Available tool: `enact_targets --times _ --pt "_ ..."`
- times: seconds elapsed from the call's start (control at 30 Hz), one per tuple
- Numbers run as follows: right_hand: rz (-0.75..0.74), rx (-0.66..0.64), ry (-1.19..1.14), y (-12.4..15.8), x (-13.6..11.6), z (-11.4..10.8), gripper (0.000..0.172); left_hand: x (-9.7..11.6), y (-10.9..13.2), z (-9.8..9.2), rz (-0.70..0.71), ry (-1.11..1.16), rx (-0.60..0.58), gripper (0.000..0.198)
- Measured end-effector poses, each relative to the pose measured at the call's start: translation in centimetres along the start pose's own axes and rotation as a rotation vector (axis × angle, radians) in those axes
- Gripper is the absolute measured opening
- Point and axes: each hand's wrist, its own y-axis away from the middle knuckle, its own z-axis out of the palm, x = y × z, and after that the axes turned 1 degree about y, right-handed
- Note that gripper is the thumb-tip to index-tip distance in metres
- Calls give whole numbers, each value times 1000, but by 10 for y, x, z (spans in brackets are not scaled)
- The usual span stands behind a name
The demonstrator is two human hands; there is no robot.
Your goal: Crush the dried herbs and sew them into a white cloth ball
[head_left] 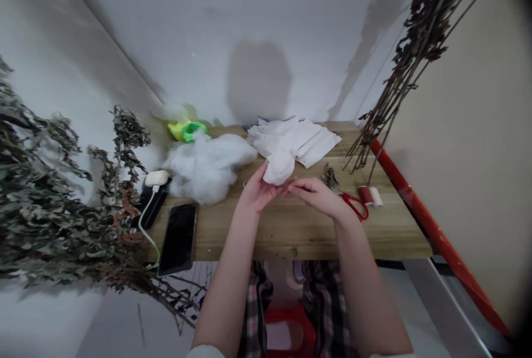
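Above the middle of the wooden table, a rounded piece of white cloth (280, 167) rests in my left hand (260, 192), whose fingers curl around its lower edge. My right hand (312, 194) is pinched at the cloth's lower right side; anything thin between its fingertips is too small to make out. Behind the hands lie flat pieces of white fabric (318, 142). Left of them sits a big fluffy heap of white stuffing (208, 167). Scissors with red handles (355, 206) lie to the right of my right hand.
Red and white thread spools (366, 195) are at the table's right. A black phone (178, 239) and a white charger (157, 178) with cable are at left. Green and yellow bags (187, 131) stand behind the stuffing. Dried plants (62, 203) crowd the left; dry stalks (409, 78) lean at right.
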Motion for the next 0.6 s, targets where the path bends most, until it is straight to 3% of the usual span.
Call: enact_targets --times 0.6 --pt "96 84 -36 3 11 -11 39 3 -3 -9 -151 83 -72 35"
